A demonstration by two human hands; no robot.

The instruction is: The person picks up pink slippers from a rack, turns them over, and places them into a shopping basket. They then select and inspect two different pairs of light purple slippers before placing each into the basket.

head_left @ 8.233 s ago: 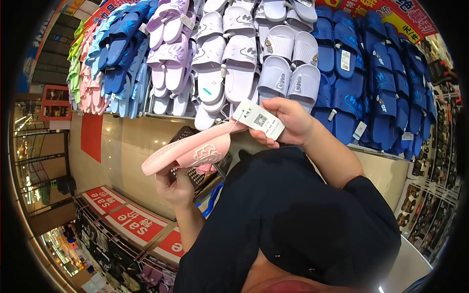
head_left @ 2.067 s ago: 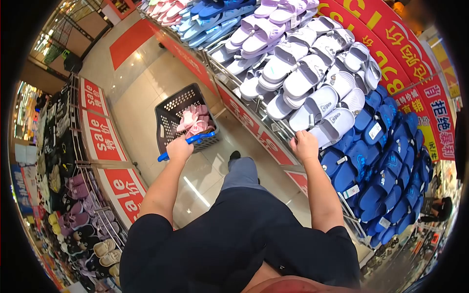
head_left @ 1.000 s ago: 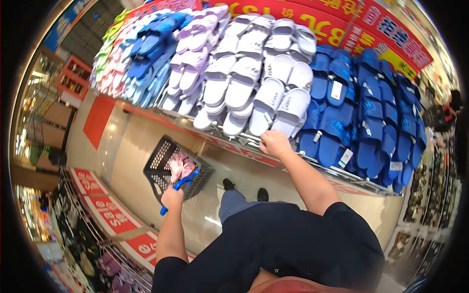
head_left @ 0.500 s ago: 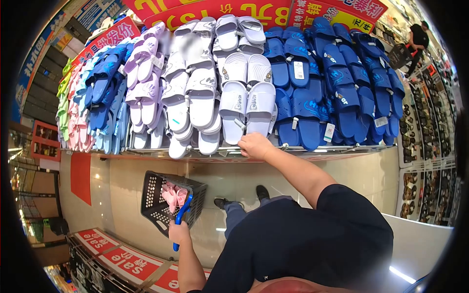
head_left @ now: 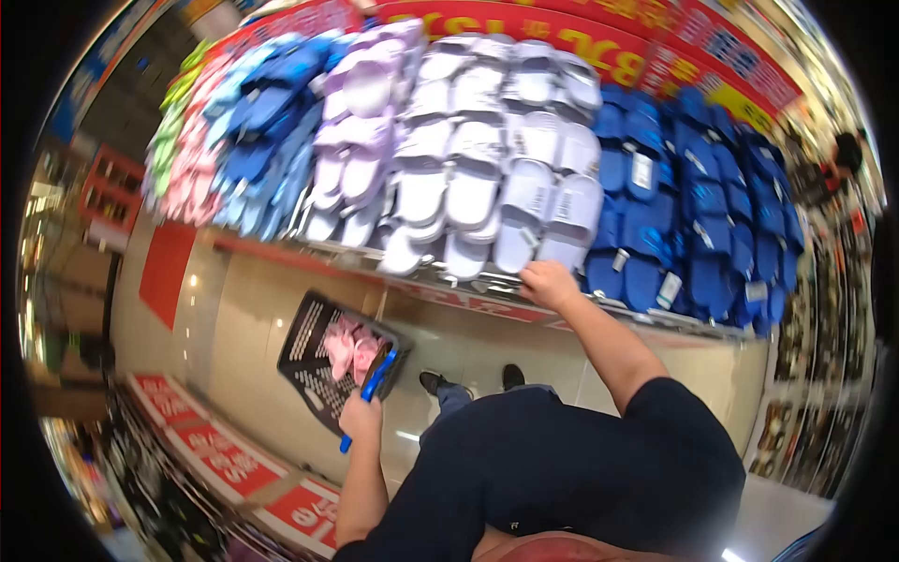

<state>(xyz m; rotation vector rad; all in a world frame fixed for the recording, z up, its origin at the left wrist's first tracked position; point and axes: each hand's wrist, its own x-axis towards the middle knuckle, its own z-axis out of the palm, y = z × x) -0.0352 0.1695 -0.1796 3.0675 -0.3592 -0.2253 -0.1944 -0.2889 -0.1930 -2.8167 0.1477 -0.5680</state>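
Gripping the blue plastic handle (head_left: 378, 375), the left hand (head_left: 361, 413) has its fingers wrapped round it, forearm rising from 7 o'clock. Beyond, at 8 o'clock, pink slippers (head_left: 351, 348) lie in the dark perforated plastic basket (head_left: 323, 398), out of both hands. Towards 3 o'clock, the right hand (head_left: 551, 284), arm outstretched from 4 o'clock, curls its fingers near the metal rack's front rail (head_left: 646, 315) and a pale lavender slipper (head_left: 565, 234); whether it grips either, I cannot tell.

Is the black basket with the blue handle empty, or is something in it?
Not empty: pink rubber slippers lie inside the black plastic basket, seen through its open top.
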